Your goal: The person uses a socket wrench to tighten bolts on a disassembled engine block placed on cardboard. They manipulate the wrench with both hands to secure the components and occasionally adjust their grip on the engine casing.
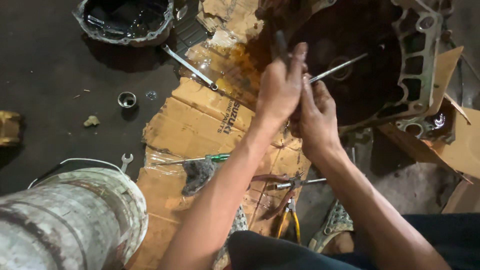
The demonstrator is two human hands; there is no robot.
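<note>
A thin metal rod (336, 68) is being gripped by both hands, left (281, 86) and right (316, 116), over a dark housing (400, 60); pliers (289, 210) are lying on cardboard (200, 120).

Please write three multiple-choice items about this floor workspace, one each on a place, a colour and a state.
1. Where does the green-handled screwdriver lie?
A. On the cardboard sheet
B. Inside the bucket
C. On the metal housing

2. What colour are the handles of the pliers near the person's knee?
A. Blue
B. Yellow
C. White

3. How do the left hand and right hand stand?
A. Both flat on the floor
B. One in a pocket
C. Raised together at a thin metal rod

Answers: 1 A, the screwdriver rests on the oil-stained cardboard beside a grey rag. 2 B, the grips show yellow. 3 C, both hands meet at the rod's near end, in front of the dark metal housing.
</note>
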